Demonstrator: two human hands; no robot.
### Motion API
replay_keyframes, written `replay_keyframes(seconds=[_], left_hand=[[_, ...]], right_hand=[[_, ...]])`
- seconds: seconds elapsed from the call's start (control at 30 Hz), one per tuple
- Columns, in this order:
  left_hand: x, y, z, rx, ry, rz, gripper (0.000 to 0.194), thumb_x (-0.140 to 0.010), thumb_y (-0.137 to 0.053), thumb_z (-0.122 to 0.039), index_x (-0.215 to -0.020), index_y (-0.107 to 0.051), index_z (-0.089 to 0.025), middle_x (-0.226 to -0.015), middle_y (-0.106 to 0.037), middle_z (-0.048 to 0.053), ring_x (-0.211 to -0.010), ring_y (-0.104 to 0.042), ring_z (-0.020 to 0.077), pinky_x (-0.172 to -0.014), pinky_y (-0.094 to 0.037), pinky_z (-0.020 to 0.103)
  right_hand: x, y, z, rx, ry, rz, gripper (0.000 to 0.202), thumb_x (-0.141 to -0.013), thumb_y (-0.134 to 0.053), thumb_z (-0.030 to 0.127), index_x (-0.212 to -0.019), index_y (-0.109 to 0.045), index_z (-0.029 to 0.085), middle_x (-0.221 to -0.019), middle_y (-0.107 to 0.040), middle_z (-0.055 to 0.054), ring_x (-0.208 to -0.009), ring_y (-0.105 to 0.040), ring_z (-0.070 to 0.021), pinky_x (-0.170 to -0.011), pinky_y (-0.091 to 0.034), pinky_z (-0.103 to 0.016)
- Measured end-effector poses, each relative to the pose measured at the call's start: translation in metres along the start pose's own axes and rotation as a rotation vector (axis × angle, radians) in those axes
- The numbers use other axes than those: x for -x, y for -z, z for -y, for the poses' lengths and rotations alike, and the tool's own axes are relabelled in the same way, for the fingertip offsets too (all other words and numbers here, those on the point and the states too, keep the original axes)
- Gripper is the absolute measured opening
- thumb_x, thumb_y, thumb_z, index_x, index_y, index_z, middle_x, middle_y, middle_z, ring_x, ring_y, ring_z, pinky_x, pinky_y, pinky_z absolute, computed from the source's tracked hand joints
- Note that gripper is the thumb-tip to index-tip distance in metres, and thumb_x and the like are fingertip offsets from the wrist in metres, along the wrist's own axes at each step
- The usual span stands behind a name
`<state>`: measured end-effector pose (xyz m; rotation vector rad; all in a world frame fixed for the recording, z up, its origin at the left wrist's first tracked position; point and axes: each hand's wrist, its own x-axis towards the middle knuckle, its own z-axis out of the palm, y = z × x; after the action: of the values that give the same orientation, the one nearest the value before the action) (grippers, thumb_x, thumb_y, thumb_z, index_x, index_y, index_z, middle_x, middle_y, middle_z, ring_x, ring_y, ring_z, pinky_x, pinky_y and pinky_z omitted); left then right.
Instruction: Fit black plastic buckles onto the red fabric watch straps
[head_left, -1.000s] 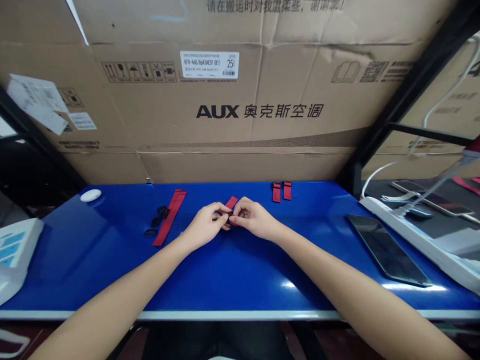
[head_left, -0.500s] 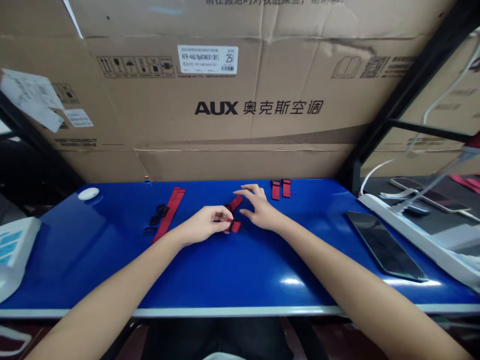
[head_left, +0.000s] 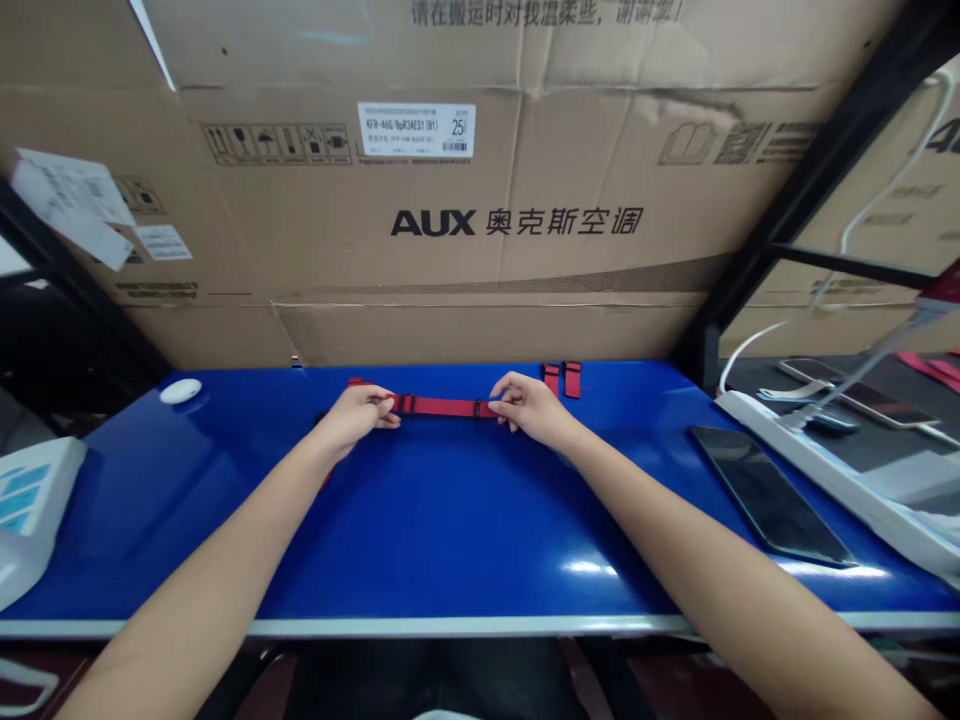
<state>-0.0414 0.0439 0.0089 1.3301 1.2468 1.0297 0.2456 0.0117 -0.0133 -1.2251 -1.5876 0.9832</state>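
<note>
A red webbing strap [head_left: 442, 407] with black buckles stretches straight between my two hands. My left hand [head_left: 358, 414] pinches its left end, close to one black buckle [head_left: 406, 404]. At the other end, the fingers of my right hand [head_left: 529, 403] are closed on the strap beside a second black buckle [head_left: 478, 409]. Behind and under my left hand lies another red strap [head_left: 330, 468], mostly covered by the hand and forearm. The loose black buckles near it are almost wholly hidden.
Two short red straps with black buckles [head_left: 572, 380] lie at the blue table's [head_left: 450, 540] back edge. A black phone [head_left: 765, 490] and a white power strip [head_left: 832, 470] are at right. A round white object [head_left: 180, 391] and a white device [head_left: 37, 510] sit at left. Cardboard [head_left: 480, 270] walls the back.
My hands have moved apart, the left one going left. The red strap, bunched and folded before, is now drawn out straight, and my right hand has closed on its end.
</note>
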Motion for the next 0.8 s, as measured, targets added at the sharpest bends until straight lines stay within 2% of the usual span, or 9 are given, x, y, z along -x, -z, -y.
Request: replay_keyframes(seconds=[0.1, 0.2, 0.27, 0.37, 0.47, 0.53, 0.67, 0.8], left_hand=[[0.009, -0.016, -0.002, 0.142, -0.018, 0.109, 0.026, -0.078, -0.073, -0.031, -0.081, -0.053, -0.015, -0.069, -0.064, 0.002, -0.065, -0.071, 0.0213, -0.063, -0.059, 0.035], [0.021, -0.034, -0.008, 0.252, -0.081, 0.173, 0.031, -0.081, -0.07, -0.038, -0.085, -0.048, -0.018, -0.094, -0.069, 0.007, -0.074, -0.073, 0.0225, -0.062, -0.059, 0.036], [0.027, -0.045, -0.01, 0.299, -0.132, 0.172, 0.032, -0.08, -0.073, -0.038, -0.087, -0.05, -0.017, -0.104, -0.07, 0.009, -0.076, -0.072, 0.0205, -0.068, -0.059, 0.036], [0.034, -0.057, -0.012, 0.37, -0.193, 0.156, 0.031, -0.075, -0.078, -0.033, -0.088, -0.058, -0.015, -0.098, -0.072, 0.008, -0.083, -0.071, 0.019, -0.086, -0.056, 0.038], [0.039, -0.067, -0.012, 0.447, -0.19, 0.142, 0.03, -0.07, -0.081, -0.029, -0.087, -0.064, -0.013, -0.097, -0.073, 0.009, -0.093, -0.069, 0.0206, -0.095, -0.051, 0.04], [0.041, -0.071, -0.011, 0.492, -0.163, 0.119, 0.03, -0.067, -0.083, -0.027, -0.086, -0.067, -0.012, -0.096, -0.073, 0.009, -0.094, -0.069, 0.0213, -0.097, -0.05, 0.041], [0.044, -0.078, -0.009, 0.506, -0.127, 0.077, 0.028, -0.064, -0.084, -0.028, -0.083, -0.071, -0.012, -0.096, -0.074, 0.009, -0.094, -0.068, 0.0215, -0.096, -0.049, 0.039], [0.046, -0.083, -0.002, 0.397, -0.149, 0.075, 0.027, -0.067, -0.082, -0.031, -0.086, -0.074, -0.014, -0.1, -0.073, 0.01, -0.101, -0.065, 0.0224, -0.095, -0.047, 0.035]], right_hand=[[0.005, -0.003, 0.009, -0.139, -0.004, 0.015, 0.026, -0.073, -0.073, 0.039, -0.084, -0.063, 0.017, -0.059, -0.062, 0.001, -0.048, -0.054, -0.0106, -0.047, -0.042, -0.024], [0.012, -0.007, 0.02, -0.317, -0.028, 0.164, 0.037, -0.067, -0.079, 0.037, -0.094, -0.069, 0.014, -0.076, -0.07, -0.005, -0.066, -0.065, -0.0151, -0.061, -0.051, -0.028], [0.017, -0.011, 0.027, -0.362, -0.024, 0.239, 0.043, -0.064, -0.081, 0.035, -0.1, -0.07, 0.013, -0.081, -0.072, -0.007, -0.07, -0.066, -0.0161, -0.071, -0.053, -0.032], [0.022, -0.019, 0.034, -0.336, -0.015, 0.255, 0.039, -0.065, -0.081, 0.036, -0.095, -0.071, 0.013, -0.077, -0.072, -0.006, -0.067, -0.066, -0.0157, -0.073, -0.054, -0.034], [0.023, -0.026, 0.035, -0.352, 0.013, 0.277, 0.045, -0.059, -0.085, 0.032, -0.098, -0.071, 0.015, -0.085, -0.073, -0.006, -0.077, -0.068, -0.0178, -0.078, -0.054, -0.035], [0.022, -0.031, 0.034, -0.333, 0.017, 0.243, 0.042, -0.06, -0.084, 0.034, -0.094, -0.071, 0.015, -0.08, -0.072, -0.005, -0.072, -0.068, -0.0175, -0.073, -0.055, -0.033], [0.019, -0.039, 0.032, -0.163, 0.027, 0.121, 0.03, -0.072, -0.073, 0.044, -0.079, -0.068, 0.015, -0.061, -0.064, -0.002, -0.05, -0.057, -0.0134, -0.048, -0.047, -0.027], [0.019, -0.043, 0.031, -0.057, 0.073, 0.092, 0.027, -0.076, -0.068, 0.043, -0.073, -0.066, 0.016, -0.061, -0.063, -0.002, -0.052, -0.055, -0.0131, -0.05, -0.044, -0.026]])
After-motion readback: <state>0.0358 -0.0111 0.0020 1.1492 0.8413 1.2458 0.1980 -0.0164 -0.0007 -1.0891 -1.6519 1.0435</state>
